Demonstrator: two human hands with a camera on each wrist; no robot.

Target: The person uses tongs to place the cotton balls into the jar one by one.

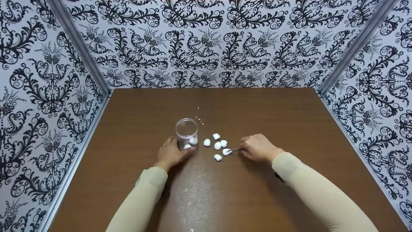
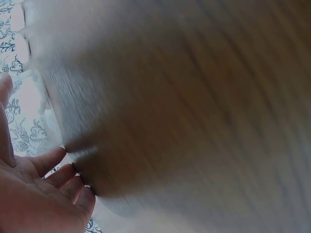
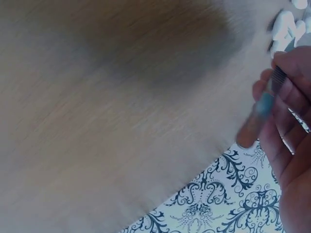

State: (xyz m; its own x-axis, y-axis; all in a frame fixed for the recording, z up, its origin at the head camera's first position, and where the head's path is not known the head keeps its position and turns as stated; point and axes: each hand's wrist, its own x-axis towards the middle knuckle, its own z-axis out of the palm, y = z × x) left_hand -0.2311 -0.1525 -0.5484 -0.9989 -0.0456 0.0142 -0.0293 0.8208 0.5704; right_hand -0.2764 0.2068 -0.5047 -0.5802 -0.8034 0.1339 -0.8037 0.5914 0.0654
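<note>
A clear jar [image 1: 186,136] stands at the middle left of the table with white cotton balls [image 1: 193,140] inside. My left hand [image 1: 170,152] holds the jar low down, its thumb across the near side. In the left wrist view, the fingertips [image 2: 73,170] are down at the tabletop. Tweezers [image 1: 236,149] are pinched between thumb and fingers of my right hand [image 1: 258,148], pointing left. Their tips are at one cotton ball [image 1: 227,152]. Several other loose cotton balls [image 1: 218,146] lie between the jar and the right hand.
Small white bits [image 1: 199,120] are scattered on the brown table [image 1: 257,109] just behind the jar. Black-and-white patterned walls [image 1: 206,48] enclose the table at the back and both sides, with grey corner posts [image 1: 80,45].
</note>
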